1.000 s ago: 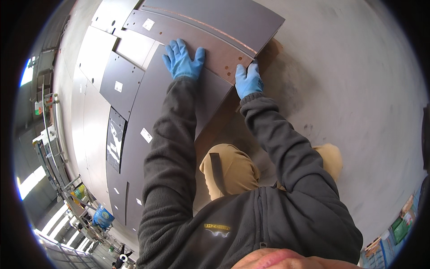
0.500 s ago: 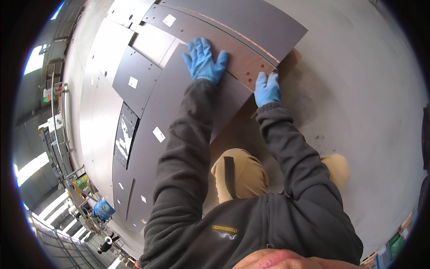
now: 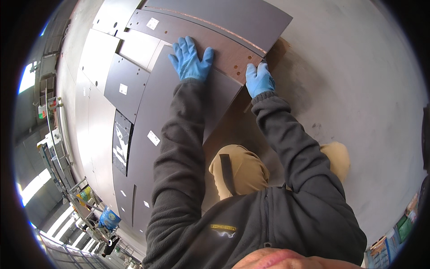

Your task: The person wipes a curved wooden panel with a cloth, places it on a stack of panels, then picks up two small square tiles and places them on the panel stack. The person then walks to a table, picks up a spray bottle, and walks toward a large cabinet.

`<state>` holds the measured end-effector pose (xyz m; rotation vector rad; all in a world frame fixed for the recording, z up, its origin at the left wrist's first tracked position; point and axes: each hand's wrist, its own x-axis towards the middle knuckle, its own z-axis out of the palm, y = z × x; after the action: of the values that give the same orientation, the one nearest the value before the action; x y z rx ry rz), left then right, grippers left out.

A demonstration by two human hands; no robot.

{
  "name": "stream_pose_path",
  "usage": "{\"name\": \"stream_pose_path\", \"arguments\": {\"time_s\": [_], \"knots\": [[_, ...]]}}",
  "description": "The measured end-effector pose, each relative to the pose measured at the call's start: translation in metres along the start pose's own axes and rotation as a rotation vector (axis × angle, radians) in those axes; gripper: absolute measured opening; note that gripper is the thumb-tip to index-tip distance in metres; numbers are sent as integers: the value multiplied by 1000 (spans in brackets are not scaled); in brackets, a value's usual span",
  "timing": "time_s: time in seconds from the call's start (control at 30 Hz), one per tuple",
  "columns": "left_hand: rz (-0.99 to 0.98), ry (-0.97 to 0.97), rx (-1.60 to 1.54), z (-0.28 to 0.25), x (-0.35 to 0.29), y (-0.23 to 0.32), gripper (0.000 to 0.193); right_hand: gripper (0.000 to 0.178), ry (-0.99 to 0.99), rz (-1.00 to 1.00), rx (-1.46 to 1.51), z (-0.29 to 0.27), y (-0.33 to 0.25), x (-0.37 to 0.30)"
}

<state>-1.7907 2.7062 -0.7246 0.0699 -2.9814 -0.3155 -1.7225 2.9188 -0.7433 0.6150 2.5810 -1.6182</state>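
My left hand (image 3: 191, 62), in a blue glove, lies flat with fingers spread across the edge of a long brownish-grey panel (image 3: 224, 54) that has round holes and a white label. At the near right corner of that panel, my right hand (image 3: 260, 80), also gloved in blue, is closed on its end; the fingers beneath are hidden. Beyond it lies a dark grey panel (image 3: 244, 20) with a copper-coloured line along its near edge. A large grey panel (image 3: 150, 107) bearing white labels extends under and beside my left arm.
Smaller grey panel (image 3: 127, 74) and white panels (image 3: 94, 134) overlap on the left. A black piece with whitish patches (image 3: 121, 143) shows between them. Brown material (image 3: 276, 50) sits under the far panel's corner. Concrete floor (image 3: 358, 89) lies right; a blue container (image 3: 109, 219) stands lower left.
The panels and both hands appear shifted slightly left in the view. Each hand keeps its place on the brownish-grey panel.
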Motion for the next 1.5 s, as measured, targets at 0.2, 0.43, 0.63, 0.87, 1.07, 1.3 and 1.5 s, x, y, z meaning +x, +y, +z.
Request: {"name": "stream_pose_path", "arguments": {"time_s": [0.2, 0.43, 0.63, 0.87, 1.07, 1.3, 1.5], "knots": [[-1, -12, 21, 0, 1, 1, 98, 44, -87, 71, -144, -13, -13, 3], [-5, -12, 43, -1, 1, 2, 98, 51, -174, 125, -246, -24, -26, 5], [-11, -14, 40, -2, 1, 4, 97, 53, -181, 129, -262, -25, -26, 7], [-8, -10, 28, -3, 0, 5, 97, 53, -133, 64, -256, -21, -11, -11], [-13, -28, 61, -4, 0, 6, 97, 49, -154, 42, -272, -11, -9, -20], [-21, -37, 74, -5, 1, 6, 97, 48, -141, 53, -364, -7, -16, -21], [-25, -43, 99, -4, 2, 7, 96, 46, -173, 113, -375, -4, -20, -20]]}}
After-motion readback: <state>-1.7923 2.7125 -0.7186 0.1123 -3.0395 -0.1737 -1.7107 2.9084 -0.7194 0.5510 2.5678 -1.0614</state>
